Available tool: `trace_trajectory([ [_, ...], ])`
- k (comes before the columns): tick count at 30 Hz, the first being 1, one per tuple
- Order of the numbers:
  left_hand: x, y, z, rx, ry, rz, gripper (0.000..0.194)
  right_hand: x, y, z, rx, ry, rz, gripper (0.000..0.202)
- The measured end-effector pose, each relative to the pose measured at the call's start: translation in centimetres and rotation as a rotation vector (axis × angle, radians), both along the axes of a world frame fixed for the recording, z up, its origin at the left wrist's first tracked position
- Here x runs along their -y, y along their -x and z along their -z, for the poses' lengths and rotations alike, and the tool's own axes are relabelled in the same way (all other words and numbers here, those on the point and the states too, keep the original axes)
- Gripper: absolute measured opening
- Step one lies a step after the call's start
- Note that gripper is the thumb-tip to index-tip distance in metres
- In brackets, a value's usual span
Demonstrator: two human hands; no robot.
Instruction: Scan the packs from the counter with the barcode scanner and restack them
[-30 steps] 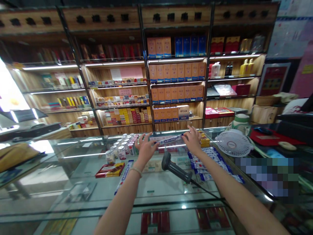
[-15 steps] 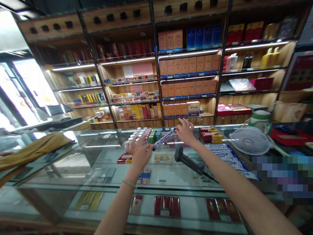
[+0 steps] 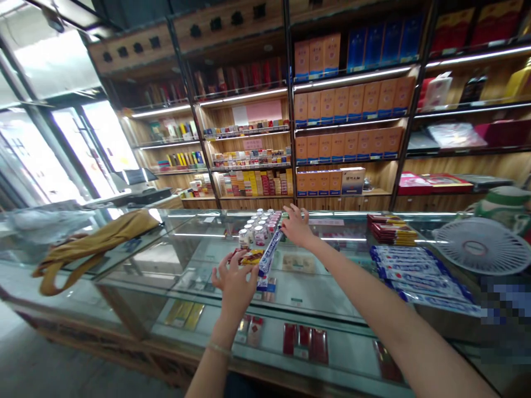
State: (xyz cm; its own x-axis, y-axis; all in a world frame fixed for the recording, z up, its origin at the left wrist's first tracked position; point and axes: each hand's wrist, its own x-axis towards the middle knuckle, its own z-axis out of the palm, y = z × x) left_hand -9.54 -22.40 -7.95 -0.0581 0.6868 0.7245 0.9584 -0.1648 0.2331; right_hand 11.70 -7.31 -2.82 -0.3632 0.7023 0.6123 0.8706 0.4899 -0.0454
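Observation:
A long, thin blue-and-white wrapped snack stick (image 3: 269,253) slants over the glass counter, held between my two hands. The fingertips of my left hand (image 3: 237,279) pinch its lower end. My right hand (image 3: 296,228) grips the far upper end, partly covering it. Just beyond my left fingers lies a red-and-yellow packet (image 3: 252,257), partly hidden by them. Several small white-capped bottles (image 3: 259,229) stand in rows behind the stick. More blue-and-white wrapped sticks (image 3: 418,271) lie side by side to the right of my right forearm.
The glass display counter (image 3: 186,276) holds boxes inside. Stacked red-and-yellow packets (image 3: 392,229) and a white fan (image 3: 473,246) are at the right. A mustard cloth bag (image 3: 99,240) lies at the left. Shelves of boxes (image 3: 348,143) line the back wall.
My view has turned left. Both hands have shifted with the stick, which now lies steeper, over the red-and-yellow packet. The black handheld scanner seen earlier is out of sight.

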Motion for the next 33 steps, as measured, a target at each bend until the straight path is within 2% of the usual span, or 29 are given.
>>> trace_trajectory([
  [5, 1.6, -0.9, 1.5, -0.027, 0.040, 0.016, 0.027, 0.3, 2.2, 2.3, 0.065, 0.013, -0.035, 0.013],
  [13, 2.5, -2.4, 2.0, -0.058, 0.062, 0.016, 0.020, 0.5, 3.1, 5.5, 0.119, 0.035, 0.007, 0.014],
  [27, 2.7, -2.7, 1.8, -0.040, 0.095, -0.061, 0.021, 0.8, 3.8, 7.2, 0.117, 0.015, 0.027, 0.018],
  [30, 2.6, -2.7, 1.9, -0.042, 0.099, -0.081, 0.014, 0.8, 3.8, 7.3, 0.110, 0.009, 0.027, 0.018],
  [32, 2.5, -2.7, 2.0, -0.034, 0.099, -0.102, 0.003, 0.8, 3.8, 7.3, 0.107, 0.002, 0.025, 0.018],
  [33, 2.5, -2.7, 2.1, -0.031, 0.096, -0.111, 0.006, 0.9, 3.8, 7.2, 0.106, -0.002, 0.024, 0.018],
])
